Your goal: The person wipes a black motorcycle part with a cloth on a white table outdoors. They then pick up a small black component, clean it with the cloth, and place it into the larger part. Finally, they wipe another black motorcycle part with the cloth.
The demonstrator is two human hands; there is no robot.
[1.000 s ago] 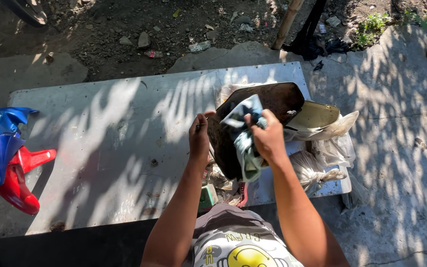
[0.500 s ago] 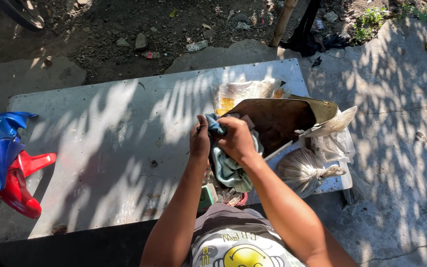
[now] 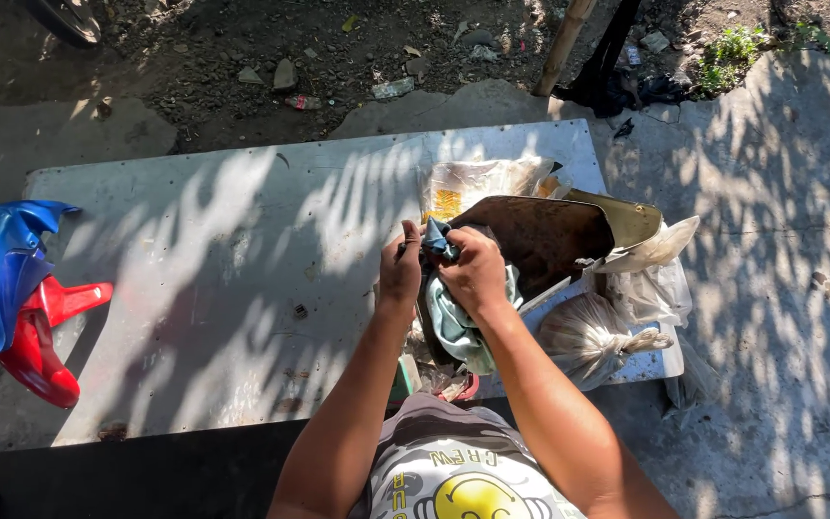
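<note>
A dark brown curved panel (image 3: 549, 240) lies tilted on the grey metal table (image 3: 204, 288), its near edge held by my left hand (image 3: 399, 272). My right hand (image 3: 473, 269) grips a pale blue-green rag (image 3: 458, 327) and presses it against the panel's near left edge. The rag hangs down below my right wrist. Both hands are close together, almost touching.
Clear plastic bags (image 3: 598, 332) and a yellowish packet (image 3: 468, 183) lie around the panel at the table's right end. A blue and red plastic cover (image 3: 12, 288) overhangs the left edge. Beyond the table are dirt, stones and a wooden pole (image 3: 564, 43). Concrete ground lies to the right.
My right hand with the rag has slid left from the panel's middle to its near left edge, next to my left hand. More of the panel's brown surface shows now.
</note>
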